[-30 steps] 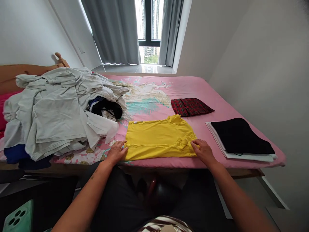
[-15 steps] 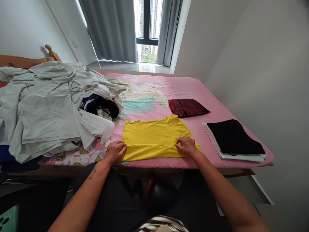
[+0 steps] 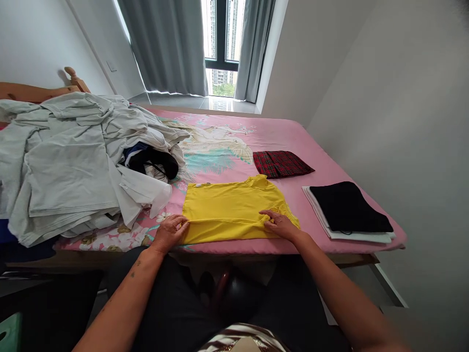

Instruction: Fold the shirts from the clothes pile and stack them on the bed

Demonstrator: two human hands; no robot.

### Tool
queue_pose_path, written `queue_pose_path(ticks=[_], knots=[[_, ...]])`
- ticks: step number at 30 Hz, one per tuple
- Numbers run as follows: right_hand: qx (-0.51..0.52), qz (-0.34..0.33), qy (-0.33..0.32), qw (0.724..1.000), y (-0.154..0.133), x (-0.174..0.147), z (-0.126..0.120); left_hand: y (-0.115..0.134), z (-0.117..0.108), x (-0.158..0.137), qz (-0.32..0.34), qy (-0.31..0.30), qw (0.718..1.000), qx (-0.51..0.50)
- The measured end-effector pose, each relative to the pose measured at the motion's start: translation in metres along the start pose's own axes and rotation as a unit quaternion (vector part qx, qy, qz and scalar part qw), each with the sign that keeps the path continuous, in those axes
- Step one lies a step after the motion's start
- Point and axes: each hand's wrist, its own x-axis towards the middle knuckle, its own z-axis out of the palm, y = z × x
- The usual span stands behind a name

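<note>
Centrally, yellow garment point(image 3: 220, 200) laid flat along the near edge of the bed point(image 3: 278, 132), with a lengthwise fold running between two hands. At its left edge, left hand point(image 3: 171, 232), thumb and fingertips nearly together upon the cloth; impossible to tell whether pinching or merely pressing. At its right part, right hand point(image 3: 281, 226), palm down, index finger stretched out, narrow gap to the thumb; remaining fingers curled and largely concealed, so any hold on the gathered cloth beneath likewise uncertain.

Just beyond, to the right, red plaid cloth point(image 3: 282, 164), flat. Farther right and nearer the edge, black folded cloth point(image 3: 348, 208) atop white folded cloth point(image 3: 366, 237), mostly covered. Leftward, large heap of pale garments point(image 3: 73, 171), cut off by the left border, with individual pieces hard to separate; lodged in its right side, black item point(image 3: 161, 161) of unclear shape.

Below the bed's edge, dark rounded object point(image 3: 240, 298), too shadowed to identify. At lower left, green object point(image 3: 10, 332), mostly cropped. Behind the heap, wooden headboard point(image 3: 32, 91), partly obscured. In the background, grey curtains point(image 3: 164, 49) on either side of a window point(image 3: 221, 83).
</note>
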Motion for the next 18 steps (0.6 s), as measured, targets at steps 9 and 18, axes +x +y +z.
queue_pose_path(ticks=[9,18], knots=[[-0.027,-0.080,0.109,0.990,0.002,-0.026,-0.016,0.016,-0.020,-0.014,-0.010,0.015,0.999,-0.047],[-0.059,-0.186,0.307,0.932,-0.036,-0.088,-0.092,0.096,-0.107,-0.038,-0.098,-0.001,0.969,-0.228]])
